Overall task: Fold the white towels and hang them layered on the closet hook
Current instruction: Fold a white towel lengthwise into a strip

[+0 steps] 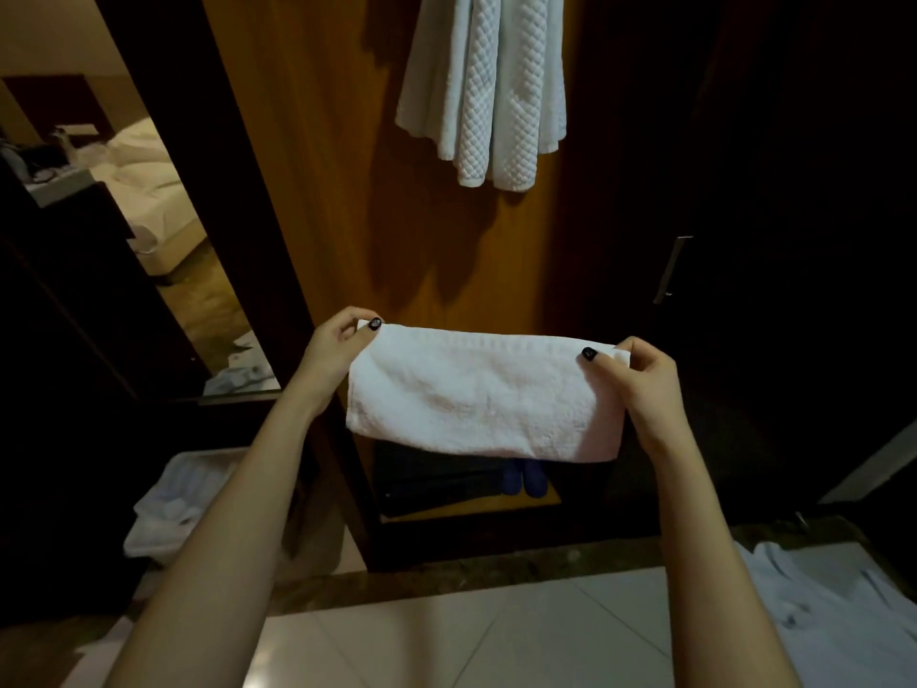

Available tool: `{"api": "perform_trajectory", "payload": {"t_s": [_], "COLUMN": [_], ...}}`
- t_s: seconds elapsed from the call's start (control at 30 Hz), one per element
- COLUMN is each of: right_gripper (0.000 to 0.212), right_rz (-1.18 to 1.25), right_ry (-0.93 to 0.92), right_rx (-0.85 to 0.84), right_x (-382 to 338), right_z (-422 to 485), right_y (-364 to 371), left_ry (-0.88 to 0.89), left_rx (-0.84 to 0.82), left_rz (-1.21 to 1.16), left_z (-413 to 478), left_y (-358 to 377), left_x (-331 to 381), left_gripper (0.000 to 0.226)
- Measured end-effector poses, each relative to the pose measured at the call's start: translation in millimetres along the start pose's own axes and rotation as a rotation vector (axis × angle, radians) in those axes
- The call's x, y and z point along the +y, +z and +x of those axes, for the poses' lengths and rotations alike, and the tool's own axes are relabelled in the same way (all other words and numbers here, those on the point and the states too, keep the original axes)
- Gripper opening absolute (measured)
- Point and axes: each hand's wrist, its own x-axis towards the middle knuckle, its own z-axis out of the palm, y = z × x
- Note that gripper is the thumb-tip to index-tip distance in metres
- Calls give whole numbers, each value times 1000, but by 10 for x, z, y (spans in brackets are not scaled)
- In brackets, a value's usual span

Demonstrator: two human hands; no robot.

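A small white towel [484, 392], folded into a rectangle, is stretched flat in the air in front of the open closet. My left hand [335, 347] pinches its upper left corner and my right hand [640, 377] pinches its upper right corner. Higher up, a waffle-textured white towel [489, 86] hangs in folds against the wooden closet back panel [322, 166]. The hook itself is out of view above the frame.
A dark closet door with a metal handle [671, 269] stands at the right. Blue slippers [525, 476] sit on the closet floor. A white bin [183, 508] with cloth is at lower left, white garments [838, 608] lie on the tiled floor at lower right.
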Motion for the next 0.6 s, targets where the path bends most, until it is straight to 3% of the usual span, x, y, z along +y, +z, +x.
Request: {"api": "perform_trajectory", "payload": {"t_s": [0.3,0.6], "right_gripper": [40,33], "right_rz": [-58,-282], "right_ry": [-12,-22], "right_rx": [99,4], "right_x": [-78,-93], "right_z": [-58,-12], "right_y": [18,53], "left_ry": [12,-108], "left_rx": [80,99], "left_rz": [-44,15], "left_z": [-58,-71], "left_y": [-14,-173], "left_x": [-92,-114], "left_gripper": [17,8]}}
